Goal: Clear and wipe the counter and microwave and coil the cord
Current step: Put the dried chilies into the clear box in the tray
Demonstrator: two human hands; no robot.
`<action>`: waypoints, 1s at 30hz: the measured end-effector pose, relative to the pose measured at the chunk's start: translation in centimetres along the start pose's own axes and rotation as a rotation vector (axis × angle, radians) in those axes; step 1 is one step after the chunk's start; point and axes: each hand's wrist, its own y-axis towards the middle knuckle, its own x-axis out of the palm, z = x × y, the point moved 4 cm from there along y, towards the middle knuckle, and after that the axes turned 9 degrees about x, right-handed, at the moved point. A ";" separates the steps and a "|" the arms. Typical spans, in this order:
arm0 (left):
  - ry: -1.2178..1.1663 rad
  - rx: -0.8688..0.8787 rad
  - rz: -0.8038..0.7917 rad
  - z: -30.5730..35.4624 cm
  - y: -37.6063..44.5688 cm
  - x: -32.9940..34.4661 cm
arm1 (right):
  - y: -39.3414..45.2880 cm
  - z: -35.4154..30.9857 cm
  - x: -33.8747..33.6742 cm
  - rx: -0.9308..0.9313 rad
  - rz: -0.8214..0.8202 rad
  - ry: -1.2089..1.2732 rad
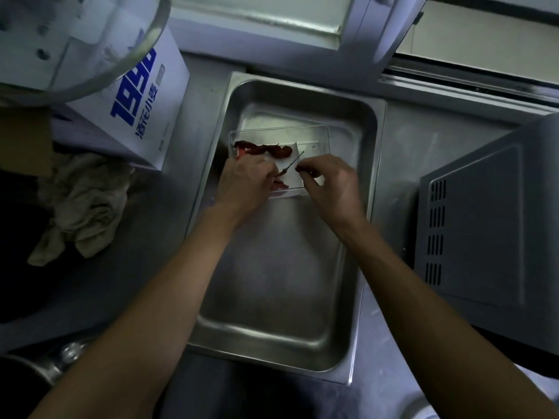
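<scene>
A deep steel tray [372, 176] lies on the counter in the middle. Inside its far half sits a clear plastic box [314, 134] with white paper and several dried red chillies [263, 149]. My left hand [245, 182] reaches into the box and pinches a chilli with a thin stem. My right hand [329, 182] is beside it, its fingertips pinching a small dark piece over the paper. A crumpled beige cloth [81, 204] lies on the counter to the left. The grey microwave [490, 228] stands at the right.
A white carton with blue print [133, 95] stands at the back left, under a clear glass bowl rim [127, 52]. A dark basin edge [18, 261] is at the far left. A window frame [363, 22] runs along the back.
</scene>
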 end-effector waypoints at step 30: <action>0.005 -0.089 0.069 1.2 -6.9 -2.5 | -1.2 -3.6 -0.1 0.011 -0.158 -0.159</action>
